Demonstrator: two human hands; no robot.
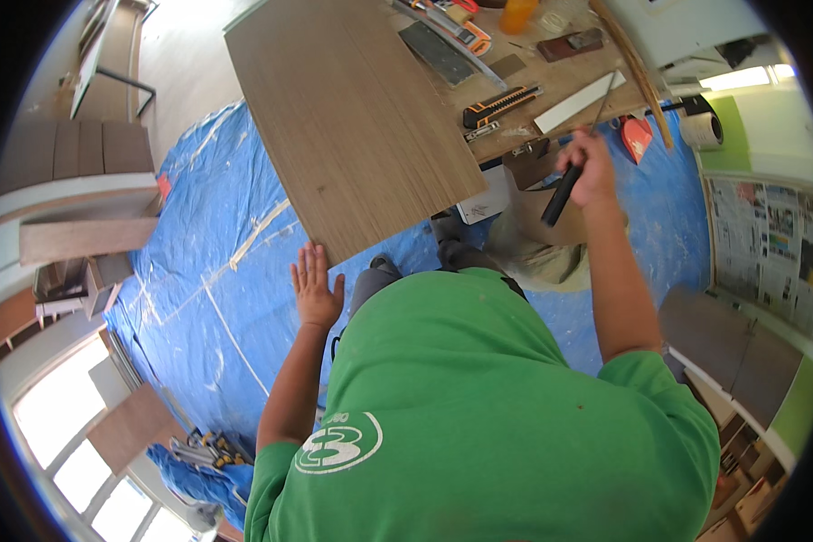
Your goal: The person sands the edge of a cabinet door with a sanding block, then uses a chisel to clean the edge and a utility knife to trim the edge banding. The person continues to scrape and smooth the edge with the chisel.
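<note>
A brown wood-grain board [347, 126] lies over the workbench [533, 90], its near end projecting toward me. My left hand [312, 289] is open, fingertips resting at the board's near left corner. My right hand [587, 176], right of the board, grips a tool with a black handle [560, 199] and a thin metal shaft, raised near the bench's front edge; its exact kind is unclear. Beside the board lie an orange-and-black utility knife [494, 107], a white strip [560, 110], a dark flat plate [432, 54] and a small block tool [569, 45].
A blue sheet [198, 298] covers the floor around my feet. A cardboard box [546, 226] and a red object [635, 137] are below the bench. Stacked panels [90, 239] line the left, more panels [741, 352] the right. Tools [212, 447] sit at lower left.
</note>
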